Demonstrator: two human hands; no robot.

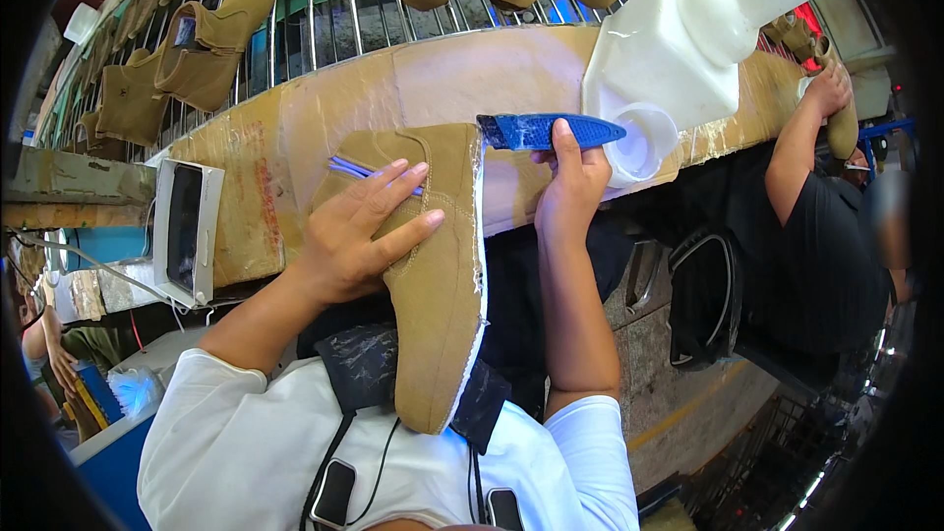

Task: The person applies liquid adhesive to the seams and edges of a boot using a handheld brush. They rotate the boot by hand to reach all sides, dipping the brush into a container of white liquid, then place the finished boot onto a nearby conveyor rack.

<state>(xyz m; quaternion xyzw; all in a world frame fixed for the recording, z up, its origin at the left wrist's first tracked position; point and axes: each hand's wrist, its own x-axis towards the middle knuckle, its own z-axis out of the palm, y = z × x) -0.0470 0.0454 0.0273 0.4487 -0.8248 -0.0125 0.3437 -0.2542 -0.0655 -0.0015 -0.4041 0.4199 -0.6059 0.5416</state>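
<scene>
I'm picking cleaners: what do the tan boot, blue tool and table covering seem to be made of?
Tan boot: probably suede or a lookalike, matte with stitched seams.
Blue tool: likely plastic, semi-matte under pale smears, with a moulded-looking textured grip.
Table covering: apparently cardboard, dull brown with visible creases.

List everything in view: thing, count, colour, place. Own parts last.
Boot in hand: 1, tan, under the left hand
Hand tool: 1, blue, in the right hand
Container with spout: 1, white, right on the bench
Round cup: 1, white, at the container's lower edge
Cardboard: count unclear, brown, covering the bench
Rack: 1, metallic, behind the cardboard
Rack boots: several, tan, on the rack
Framed box: 1, white and dark, left
Co-worker: 1, black top, far right
Far-left background: cluttered, not itemised
Left hand: 1, bare, on the boot
Right hand: 1, bare, gripping the tool
</scene>
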